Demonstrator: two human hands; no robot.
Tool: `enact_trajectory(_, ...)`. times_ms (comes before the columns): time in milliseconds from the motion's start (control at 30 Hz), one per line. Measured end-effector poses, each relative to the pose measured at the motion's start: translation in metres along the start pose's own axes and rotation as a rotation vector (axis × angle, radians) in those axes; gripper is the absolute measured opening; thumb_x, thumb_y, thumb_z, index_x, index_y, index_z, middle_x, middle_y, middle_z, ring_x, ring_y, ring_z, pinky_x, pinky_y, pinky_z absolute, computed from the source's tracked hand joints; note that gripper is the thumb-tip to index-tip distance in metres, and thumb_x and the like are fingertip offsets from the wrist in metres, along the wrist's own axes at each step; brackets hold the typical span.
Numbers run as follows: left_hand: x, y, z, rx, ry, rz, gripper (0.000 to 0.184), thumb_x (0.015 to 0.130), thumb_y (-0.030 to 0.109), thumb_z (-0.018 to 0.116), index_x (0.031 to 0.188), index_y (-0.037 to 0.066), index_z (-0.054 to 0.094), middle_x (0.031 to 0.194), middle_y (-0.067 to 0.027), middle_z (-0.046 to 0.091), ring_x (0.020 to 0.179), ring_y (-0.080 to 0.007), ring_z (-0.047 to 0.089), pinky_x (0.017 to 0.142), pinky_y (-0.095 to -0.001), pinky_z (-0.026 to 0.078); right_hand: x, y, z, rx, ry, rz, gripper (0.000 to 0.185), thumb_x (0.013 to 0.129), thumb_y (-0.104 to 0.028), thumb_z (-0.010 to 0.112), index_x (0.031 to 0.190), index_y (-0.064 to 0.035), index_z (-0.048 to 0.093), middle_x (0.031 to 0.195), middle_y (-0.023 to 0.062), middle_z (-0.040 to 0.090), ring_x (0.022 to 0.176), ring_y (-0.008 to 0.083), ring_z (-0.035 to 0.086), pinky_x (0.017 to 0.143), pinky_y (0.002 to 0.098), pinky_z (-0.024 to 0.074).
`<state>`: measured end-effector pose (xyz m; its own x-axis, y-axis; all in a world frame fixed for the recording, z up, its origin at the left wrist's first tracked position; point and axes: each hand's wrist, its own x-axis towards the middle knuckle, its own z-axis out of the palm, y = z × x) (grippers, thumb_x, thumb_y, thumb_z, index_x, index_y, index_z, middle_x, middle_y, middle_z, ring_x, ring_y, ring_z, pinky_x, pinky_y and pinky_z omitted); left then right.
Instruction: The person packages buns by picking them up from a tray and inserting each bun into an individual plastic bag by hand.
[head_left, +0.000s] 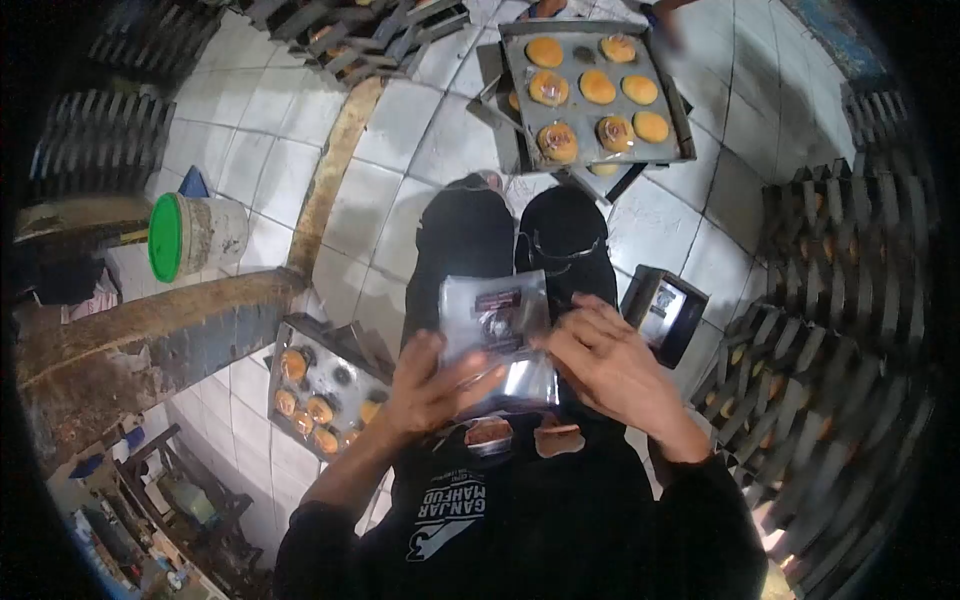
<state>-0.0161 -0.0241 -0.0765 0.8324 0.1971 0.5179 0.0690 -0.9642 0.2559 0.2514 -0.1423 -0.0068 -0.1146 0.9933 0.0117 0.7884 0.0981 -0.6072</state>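
Observation:
A stack of clear plastic bags (497, 312) with a dark printed label rests over my lap. My left hand (440, 378) grips its left and lower edge, fingers lying across the plastic. At the right edge, my right hand (612, 362) has its fingers bent and pinched together against the bags; motion blurs the fingertips, and whether a single bag is between them is hard to see. Beyond my knees, a metal tray (622, 68) carries several round buns, some in printed clear wrappers. Left of me, another tray (330, 375) holds several buns, some of them apparently wrapped.
Beside my right knee lies a small dark box (664, 312) with something shiny in it. Dark slatted racks (830, 370) stand at right, with buns showing between slats. A white bucket with a green lid (200, 237) is at left, near a worn wooden beam (160, 325). Another person's hand (672, 15) shows at the top.

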Motion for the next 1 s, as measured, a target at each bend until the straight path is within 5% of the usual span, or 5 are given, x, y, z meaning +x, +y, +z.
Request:
enact_trajectory(200, 0.038, -0.011, -0.043, -0.792, -0.743, -0.753, 0.034, 0.090, 0.016, 0.074, 0.120, 0.002, 0.070, 0.128, -0.0170, 0.068, 0.122, -0.0292, 0.063, 0.106, -0.0417, 0.048, 0.039, 0.078, -0.027, 0.765, -0.035, -0.279, 0.023, 0.092, -0.015, 0.072, 0.113, -0.0050, 0.071, 0.101, 0.0092, 0.068, 0.090, 0.0225, 0.070, 0.072, 0.0360, 0.0562)
enact_trajectory(333, 0.069, -0.047, -0.020, -1.118, 0.383, -1.391, 0.021, 0.096, 0.016, 0.066, 0.113, 0.004, 0.062, 0.108, -0.0088, 0.068, 0.101, -0.0240, 0.063, 0.092, -0.0361, 0.051, 0.093, 0.316, 0.003, 0.857, 0.197, 0.390, 0.049, 0.099, -0.041, 0.066, 0.127, -0.0010, 0.066, 0.113, 0.0078, 0.071, 0.103, 0.0152, 0.064, 0.093, 0.0321, 0.0510)
enact_trajectory(467, 0.058, -0.086, 0.013, -0.363, -0.099, -1.223, 0.035, 0.100, 0.025, 0.064, 0.126, 0.003, 0.055, 0.117, -0.0110, 0.063, 0.103, -0.0241, 0.061, 0.095, -0.0387, 0.050, 0.068, 0.569, 0.054, 0.409, 0.544, 1.051, 0.048, 0.098, -0.036, 0.066, 0.123, 0.0050, 0.068, 0.109, 0.0141, 0.073, 0.099, 0.0214, 0.065, 0.088, 0.0321, 0.0493)
enact_trajectory(567, 0.094, -0.080, 0.033, -0.911, 0.385, -1.381, 0.025, 0.100, 0.020, 0.062, 0.116, 0.002, 0.055, 0.096, -0.0042, 0.059, 0.080, -0.0124, 0.057, 0.070, -0.0236, 0.046, 0.054, 0.646, 0.077, 0.255, 0.626, 1.316, 0.073, 0.092, -0.052, 0.068, 0.129, 0.0095, 0.061, 0.119, 0.0244, 0.068, 0.109, 0.0312, 0.066, 0.095, 0.0385, 0.0487)
enact_trajectory(1000, 0.105, -0.083, 0.047, -1.009, 0.510, -1.383, 0.023, 0.104, 0.024, 0.057, 0.109, 0.002, 0.061, 0.079, -0.0071, 0.062, 0.065, -0.0184, 0.062, 0.058, -0.0330, 0.053, 0.099, 0.449, 0.039, 0.795, 0.718, 0.773, 0.032, 0.087, -0.019, 0.081, 0.107, -0.0032, 0.062, 0.095, 0.0029, 0.067, 0.086, 0.0108, 0.062, 0.079, 0.0271, 0.0505)
